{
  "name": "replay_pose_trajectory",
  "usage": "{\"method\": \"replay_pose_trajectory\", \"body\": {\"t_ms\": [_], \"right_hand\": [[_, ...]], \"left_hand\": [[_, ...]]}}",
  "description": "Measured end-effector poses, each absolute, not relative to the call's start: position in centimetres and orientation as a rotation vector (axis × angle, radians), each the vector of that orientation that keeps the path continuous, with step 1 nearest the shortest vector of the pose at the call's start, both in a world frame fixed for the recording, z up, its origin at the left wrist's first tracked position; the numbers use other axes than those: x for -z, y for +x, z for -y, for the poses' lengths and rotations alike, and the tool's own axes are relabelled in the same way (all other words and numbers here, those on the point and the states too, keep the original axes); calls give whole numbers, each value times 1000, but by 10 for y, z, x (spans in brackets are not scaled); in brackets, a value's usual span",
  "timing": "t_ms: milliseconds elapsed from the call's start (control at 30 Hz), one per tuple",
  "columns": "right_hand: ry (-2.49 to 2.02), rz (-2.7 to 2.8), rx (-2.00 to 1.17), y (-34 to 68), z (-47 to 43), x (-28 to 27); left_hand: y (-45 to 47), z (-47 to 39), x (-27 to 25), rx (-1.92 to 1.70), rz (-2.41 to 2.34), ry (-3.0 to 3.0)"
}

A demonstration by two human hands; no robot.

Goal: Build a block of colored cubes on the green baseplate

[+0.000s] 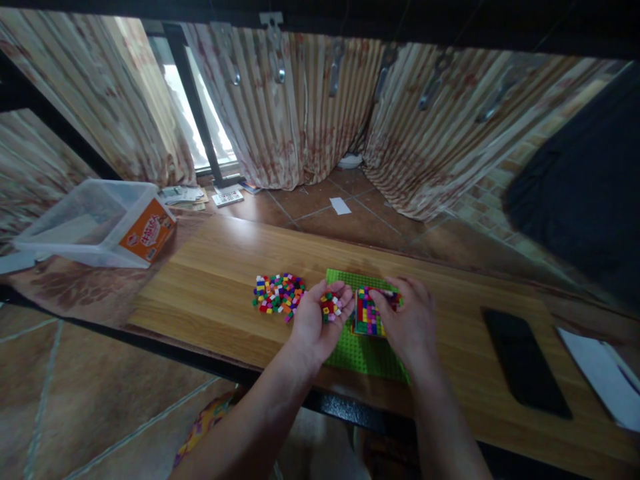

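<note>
My left hand (313, 320) is palm up and cupped, holding several small coloured toy bricks (331, 307). To its right, a block built of multicoloured bricks (369, 317) sits on a green studded baseplate (370, 363). My right hand (413, 320) reaches over the right side of this block, thumb and fingers bent close together on its top. Whatever is between those fingertips is hidden. A loose pile of small bricks (277, 293) in many colours lies on the wooden board left of my left hand.
A clear plastic bin (95, 250) with an orange label stands at the left. On the right of the wooden board (200, 293) lies a black phone (525, 360), with white paper (597, 373) beyond it. Patterned curtains (300, 120) hang behind.
</note>
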State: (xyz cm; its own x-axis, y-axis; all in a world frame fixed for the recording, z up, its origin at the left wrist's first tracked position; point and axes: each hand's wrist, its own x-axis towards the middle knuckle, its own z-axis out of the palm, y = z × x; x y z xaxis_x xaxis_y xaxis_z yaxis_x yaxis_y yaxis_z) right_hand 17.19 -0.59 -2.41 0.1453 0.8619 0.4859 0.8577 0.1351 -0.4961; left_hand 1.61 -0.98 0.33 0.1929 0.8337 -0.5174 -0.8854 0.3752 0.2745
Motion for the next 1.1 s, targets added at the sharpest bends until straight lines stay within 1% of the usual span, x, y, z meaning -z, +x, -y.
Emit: {"method": "replay_pose_trajectory", "body": {"t_ms": [167,500,667,800,967,1100], "right_hand": [[-1658,1663,-53,171,3,32],[-1618,1679,-271,167,1,29],[-1577,1649,-232,167,5,25],[-1436,1653,-226,160,14,12],[-1306,1813,-336,145,22,-2],[-1289,1920,-293,140,24,-3]], "left_hand": [[16,10,-4,-1205,-658,-83],[16,10,-4,-1199,-637,-70],[14,10,-6,-1196,-605,-70],[14,10,-11,-1183,-604,-95],[15,12,-13,-1166,-597,-62],[15,11,-10,-1137,-561,-55]]}}
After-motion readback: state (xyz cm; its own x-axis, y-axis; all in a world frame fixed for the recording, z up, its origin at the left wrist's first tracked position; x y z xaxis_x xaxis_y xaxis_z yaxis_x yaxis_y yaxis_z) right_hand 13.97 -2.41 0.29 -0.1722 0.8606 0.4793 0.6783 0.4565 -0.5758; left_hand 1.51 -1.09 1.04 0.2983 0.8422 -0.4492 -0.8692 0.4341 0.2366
